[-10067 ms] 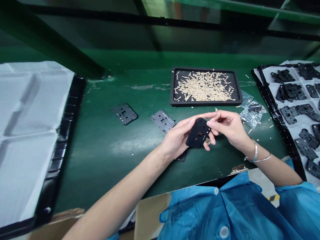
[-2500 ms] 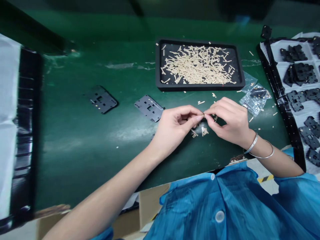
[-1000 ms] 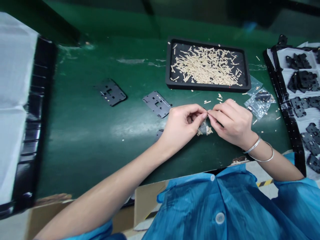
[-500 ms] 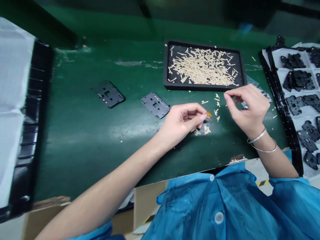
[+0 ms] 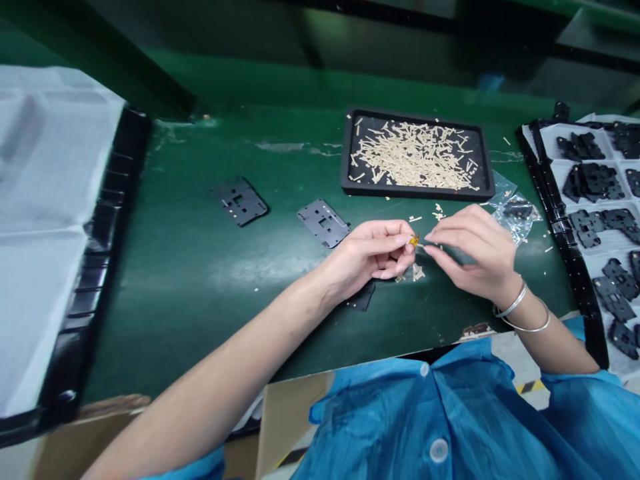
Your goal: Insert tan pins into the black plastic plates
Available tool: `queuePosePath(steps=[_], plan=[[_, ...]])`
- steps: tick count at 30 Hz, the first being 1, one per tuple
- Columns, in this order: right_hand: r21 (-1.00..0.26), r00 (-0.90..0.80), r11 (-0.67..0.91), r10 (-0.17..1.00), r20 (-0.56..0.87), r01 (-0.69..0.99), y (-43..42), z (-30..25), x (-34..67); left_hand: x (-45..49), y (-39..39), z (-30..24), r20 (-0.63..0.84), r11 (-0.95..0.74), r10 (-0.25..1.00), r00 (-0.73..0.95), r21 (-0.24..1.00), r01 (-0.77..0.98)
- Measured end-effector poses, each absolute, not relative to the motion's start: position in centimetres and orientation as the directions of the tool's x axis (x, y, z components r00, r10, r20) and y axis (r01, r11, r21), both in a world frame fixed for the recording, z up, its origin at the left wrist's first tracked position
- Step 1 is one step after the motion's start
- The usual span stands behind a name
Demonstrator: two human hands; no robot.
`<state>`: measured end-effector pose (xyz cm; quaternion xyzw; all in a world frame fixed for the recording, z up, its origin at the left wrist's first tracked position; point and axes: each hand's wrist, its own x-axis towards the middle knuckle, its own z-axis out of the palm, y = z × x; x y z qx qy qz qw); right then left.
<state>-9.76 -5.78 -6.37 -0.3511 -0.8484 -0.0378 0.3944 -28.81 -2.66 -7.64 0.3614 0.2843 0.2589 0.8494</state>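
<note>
**Inspector:** Left hand?

**Recorder:** The left hand (image 5: 373,253) is low over the green bench (image 5: 200,287). Thumb and forefinger are closed tight on a small amber tab (image 5: 414,239), and the other fingers are curled under.

**Inspector:** Right hand?

**Recorder:** The right hand (image 5: 473,253) is at 3 o'clock of the left. Thumb and forefinger are pinched together, tips against the tab's right edge. Whether they actually grip the tab cannot be told. There are two bangles (image 5: 517,313) on that wrist.

**Inspector:** Location of the tab?

**Recorder:** It is clear of the bench, between the two sets of fingertips, just above a few loose scraps (image 5: 417,271).

**Inspector:** Surroundings, taken from the tab?

**Recorder:**
- Black tray (image 5: 346,160) of beige strips, 12 o'clock, near.
- Clear bag (image 5: 515,213), 2 o'clock, just beside the right hand.
- Near plate (image 5: 324,222), 10 o'clock, just beside the left hand.
- Far plate (image 5: 240,200), 9 o'clock, well apart.
- Third plate (image 5: 361,298), 7 o'clock, partly under the left wrist.
- Compartment tray (image 5: 555,220) of black parts, 3 o'clock.
- White sheet (image 5: 45,220), far at 9 o'clock.
</note>
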Motion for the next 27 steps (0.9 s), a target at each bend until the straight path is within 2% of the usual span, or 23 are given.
queuePosePath(steps=[6, 8, 10, 13, 16, 18, 21, 27], plan=[[-0.261, -0.431, 0.767, 0.568, 0.701, 0.587, -6.02, -6.64, -10.45, -28.79, -2.77, -7.77, -0.319, 0.615, 0.568, 0.759, 0.777, -0.133], [-0.346, -0.398, 0.757, 0.606, 0.688, 0.554, -6.13, -6.56, -10.57, -28.77, -2.79, -7.74, -0.318, 0.596, 0.576, 0.753, 0.794, -0.120], [-0.502, -0.321, 0.691, 0.703, 0.635, 0.520, -6.30, -6.37, -10.70, -28.69, -2.84, -7.70, -0.290, 0.549, 0.631, 0.720, 0.822, -0.149], [-0.790, -0.169, 0.434, 0.900, 0.402, 0.433, -6.45, -6.03, -10.82, -28.49, -2.93, -7.78, -0.204, 0.432, 0.740, 0.641, 0.874, -0.221], [-0.955, -0.118, 0.145, 0.986, 0.118, 0.258, -6.31, -5.89, -10.76, -28.37, -3.00, -8.01, -0.128, 0.346, 0.784, 0.608, 0.903, -0.256], [-0.989, -0.147, 0.019, 0.989, -0.003, 0.149, -6.10, -5.89, -10.64, -28.40, -3.02, -8.10, -0.112, 0.327, 0.792, 0.600, 0.908, -0.262], [-0.996, -0.202, -0.083, 0.975, -0.090, 0.043, -5.79, -5.91, -10.47, -28.54, -3.04, -8.02, -0.133, 0.340, 0.789, 0.600, 0.908, -0.246], [-0.989, -0.216, -0.143, 0.965, -0.147, 0.034, -5.66, -5.84, -10.41, -28.66, -3.10, -7.75, -0.136, 0.337, 0.783, 0.607, 0.913, -0.231]])
